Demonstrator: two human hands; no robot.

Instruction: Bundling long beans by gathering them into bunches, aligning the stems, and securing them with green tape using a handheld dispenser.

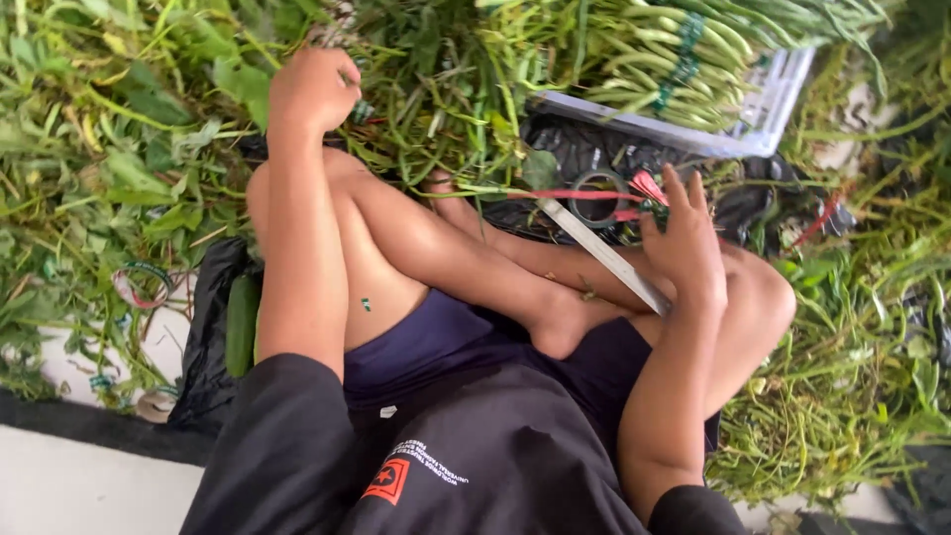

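I sit cross-legged on the floor among heaps of green long beans and leaves. My left hand (315, 89) reaches forward into the pile of green stalks (416, 89) and is clenched around some of them. My right hand (684, 248) rests over my right knee and holds a long knife (594, 253), whose blade points up-left across my shin. Its fingertips touch a tuft of red bands (646, 188). A red strip (565, 195) runs leftwards from the bands.
A ring-shaped roll of tape (599, 198) lies on black plastic sheeting (575, 149) just beyond the knife. A white crate (763, 119) holding tied bean bundles (664, 59) stands at the top right. More black plastic (203, 347) and loose rubber bands (139, 287) lie on the left.
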